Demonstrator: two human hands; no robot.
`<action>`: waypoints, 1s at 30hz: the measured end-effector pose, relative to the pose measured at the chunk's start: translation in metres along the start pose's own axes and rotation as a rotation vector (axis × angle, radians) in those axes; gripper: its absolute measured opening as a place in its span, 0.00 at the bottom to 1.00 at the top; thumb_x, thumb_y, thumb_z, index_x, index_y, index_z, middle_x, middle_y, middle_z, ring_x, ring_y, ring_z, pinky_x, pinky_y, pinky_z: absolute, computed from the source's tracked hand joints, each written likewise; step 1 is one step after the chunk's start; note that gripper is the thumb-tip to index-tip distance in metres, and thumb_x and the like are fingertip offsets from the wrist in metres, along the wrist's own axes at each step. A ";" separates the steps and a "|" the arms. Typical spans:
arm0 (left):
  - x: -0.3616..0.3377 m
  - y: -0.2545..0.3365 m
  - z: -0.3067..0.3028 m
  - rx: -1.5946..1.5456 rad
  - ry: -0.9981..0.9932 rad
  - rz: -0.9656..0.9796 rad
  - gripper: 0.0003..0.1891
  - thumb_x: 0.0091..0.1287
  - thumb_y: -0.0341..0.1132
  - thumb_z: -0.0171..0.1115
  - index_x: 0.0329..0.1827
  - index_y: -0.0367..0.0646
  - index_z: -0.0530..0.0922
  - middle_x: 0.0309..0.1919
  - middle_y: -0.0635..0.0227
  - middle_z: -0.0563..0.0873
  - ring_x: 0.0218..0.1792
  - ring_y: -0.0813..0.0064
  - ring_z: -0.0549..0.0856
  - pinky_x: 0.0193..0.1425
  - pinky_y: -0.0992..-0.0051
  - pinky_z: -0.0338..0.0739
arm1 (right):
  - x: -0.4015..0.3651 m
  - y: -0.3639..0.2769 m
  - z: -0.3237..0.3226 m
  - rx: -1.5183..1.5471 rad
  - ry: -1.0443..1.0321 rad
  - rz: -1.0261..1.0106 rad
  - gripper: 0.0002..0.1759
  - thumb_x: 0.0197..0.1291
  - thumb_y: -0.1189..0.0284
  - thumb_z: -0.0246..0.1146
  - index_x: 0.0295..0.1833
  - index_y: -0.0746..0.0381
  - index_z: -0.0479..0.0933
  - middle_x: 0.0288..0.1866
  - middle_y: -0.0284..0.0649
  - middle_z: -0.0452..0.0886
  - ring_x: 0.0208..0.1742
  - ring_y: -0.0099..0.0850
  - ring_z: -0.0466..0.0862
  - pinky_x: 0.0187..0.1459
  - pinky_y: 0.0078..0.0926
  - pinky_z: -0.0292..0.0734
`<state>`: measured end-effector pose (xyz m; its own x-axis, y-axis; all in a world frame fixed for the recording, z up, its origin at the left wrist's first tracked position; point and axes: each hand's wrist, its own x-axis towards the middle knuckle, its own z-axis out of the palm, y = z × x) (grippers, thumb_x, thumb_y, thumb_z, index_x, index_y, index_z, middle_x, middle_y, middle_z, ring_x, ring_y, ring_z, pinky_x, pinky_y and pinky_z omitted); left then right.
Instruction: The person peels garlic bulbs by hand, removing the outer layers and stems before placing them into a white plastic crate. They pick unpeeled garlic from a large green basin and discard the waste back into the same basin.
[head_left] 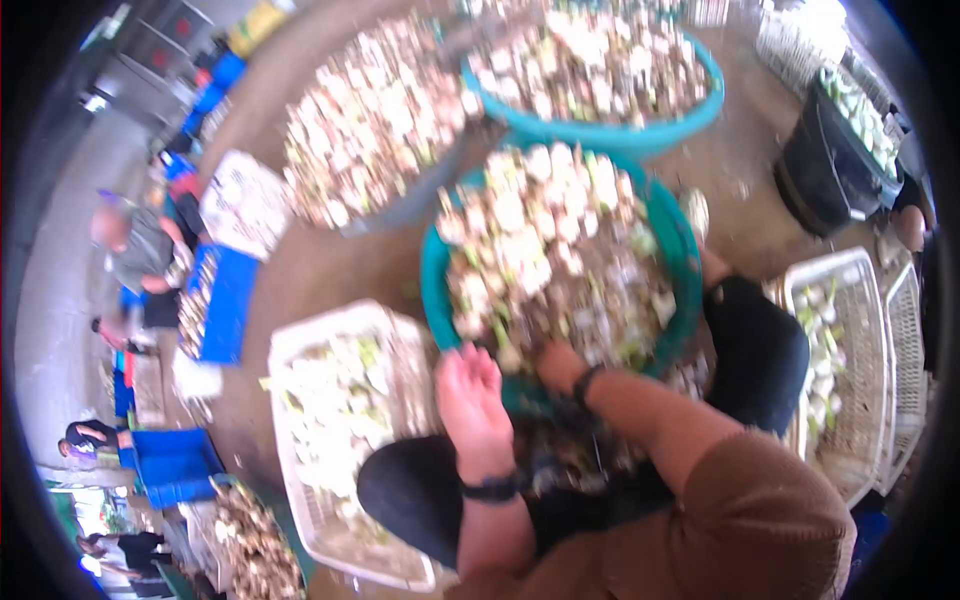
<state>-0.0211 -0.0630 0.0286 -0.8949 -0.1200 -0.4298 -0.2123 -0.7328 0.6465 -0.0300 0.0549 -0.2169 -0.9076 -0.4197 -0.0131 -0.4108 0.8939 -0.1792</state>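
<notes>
A round green tub (434, 285) stands between my knees, heaped with pale bulb-like vegetables (520, 235) that have pinkish and greenish stem ends. My left hand (474, 405) is at the tub's near left rim, palm turned up and fingers loosely bent. No item shows in that palm. My right hand (560, 368) reaches over the near rim into the tub, among the bulbs and darker debris. Its fingertips are hidden and blurred, so I cannot make out what they hold. A dark band circles each wrist.
White crates of cleaned pale pieces flank me, left crate (285, 440) and right crate (865, 420). Beyond stand a teal tub (640, 138) and a grey-rimmed heap (375, 130). A black bucket (815, 170) is at right. Several people and blue crates (230, 310) are at far left.
</notes>
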 end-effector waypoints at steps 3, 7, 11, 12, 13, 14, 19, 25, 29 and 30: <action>0.000 -0.015 0.006 0.297 0.219 0.076 0.13 0.62 0.42 0.57 0.44 0.46 0.71 0.38 0.73 0.78 0.37 0.79 0.75 0.43 0.77 0.71 | -0.011 0.021 -0.046 0.112 -0.236 -0.010 0.10 0.47 0.68 0.57 0.31 0.60 0.81 0.30 0.45 0.82 0.34 0.42 0.82 0.39 0.36 0.77; 0.019 -0.066 -0.014 0.616 0.215 0.129 0.17 0.64 0.49 0.53 0.50 0.49 0.69 0.43 0.69 0.75 0.38 0.78 0.75 0.39 0.77 0.70 | -0.023 0.028 -0.149 1.143 0.039 0.555 0.08 0.50 0.70 0.61 0.33 0.64 0.78 0.31 0.38 0.82 0.32 0.29 0.81 0.35 0.28 0.75; 0.002 -0.065 0.007 0.624 -0.119 -0.268 0.22 0.65 0.53 0.50 0.52 0.46 0.69 0.28 0.74 0.78 0.23 0.83 0.75 0.23 0.82 0.68 | -0.054 0.017 -0.203 1.582 0.311 0.464 0.03 0.48 0.79 0.62 0.30 0.66 0.75 0.27 0.32 0.79 0.27 0.19 0.76 0.30 0.18 0.73; 0.004 -0.065 0.006 0.693 -0.185 -0.227 0.22 0.65 0.52 0.50 0.53 0.45 0.70 0.27 0.73 0.78 0.21 0.83 0.75 0.22 0.82 0.67 | -0.060 0.017 -0.207 1.512 0.329 0.379 0.02 0.49 0.79 0.62 0.29 0.66 0.75 0.27 0.32 0.79 0.26 0.19 0.76 0.30 0.19 0.72; 0.002 -0.067 0.010 0.700 -0.198 -0.107 0.17 0.64 0.46 0.53 0.49 0.45 0.73 0.28 0.74 0.78 0.21 0.85 0.74 0.19 0.85 0.64 | -0.067 0.015 -0.211 1.328 0.388 0.334 0.05 0.53 0.74 0.61 0.29 0.65 0.75 0.25 0.37 0.79 0.26 0.26 0.79 0.29 0.24 0.73; -0.001 -0.069 0.011 0.699 -0.206 -0.107 0.17 0.64 0.46 0.53 0.49 0.45 0.73 0.28 0.74 0.78 0.21 0.85 0.74 0.19 0.85 0.64 | -0.074 0.015 -0.209 1.323 0.394 0.335 0.05 0.53 0.74 0.61 0.29 0.65 0.75 0.25 0.37 0.79 0.26 0.26 0.79 0.29 0.24 0.73; -0.008 -0.070 0.003 0.760 -0.267 0.018 0.12 0.61 0.33 0.55 0.45 0.39 0.77 0.31 0.72 0.79 0.28 0.84 0.76 0.28 0.84 0.66 | -0.090 0.004 -0.210 0.714 0.197 0.148 0.11 0.55 0.66 0.55 0.29 0.62 0.75 0.27 0.47 0.78 0.28 0.48 0.77 0.31 0.40 0.73; -0.005 -0.072 -0.001 0.561 -0.214 -0.228 0.12 0.60 0.35 0.52 0.44 0.41 0.77 0.27 0.73 0.79 0.20 0.83 0.74 0.16 0.84 0.61 | -0.085 0.004 -0.196 0.687 0.212 0.172 0.11 0.56 0.66 0.53 0.30 0.61 0.76 0.23 0.43 0.78 0.23 0.42 0.79 0.29 0.38 0.74; -0.002 -0.070 0.003 0.539 -0.329 -0.189 0.16 0.61 0.38 0.51 0.46 0.38 0.77 0.30 0.69 0.81 0.26 0.79 0.78 0.24 0.81 0.69 | -0.090 0.005 -0.207 1.844 -0.098 0.679 0.16 0.62 0.63 0.51 0.33 0.64 0.77 0.23 0.36 0.76 0.27 0.28 0.79 0.29 0.29 0.75; -0.002 -0.066 0.006 0.539 -0.333 -0.185 0.16 0.61 0.38 0.51 0.46 0.38 0.77 0.30 0.69 0.81 0.26 0.79 0.78 0.24 0.81 0.69 | -0.093 0.006 -0.208 2.041 -0.061 0.649 0.18 0.62 0.61 0.50 0.35 0.65 0.77 0.25 0.34 0.75 0.29 0.26 0.78 0.31 0.26 0.75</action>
<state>-0.0075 -0.0100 -0.0097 -0.8799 0.2527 -0.4024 -0.4639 -0.2734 0.8427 0.0337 0.1324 -0.0127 -0.8250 -0.2430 -0.5102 0.5591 -0.4818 -0.6747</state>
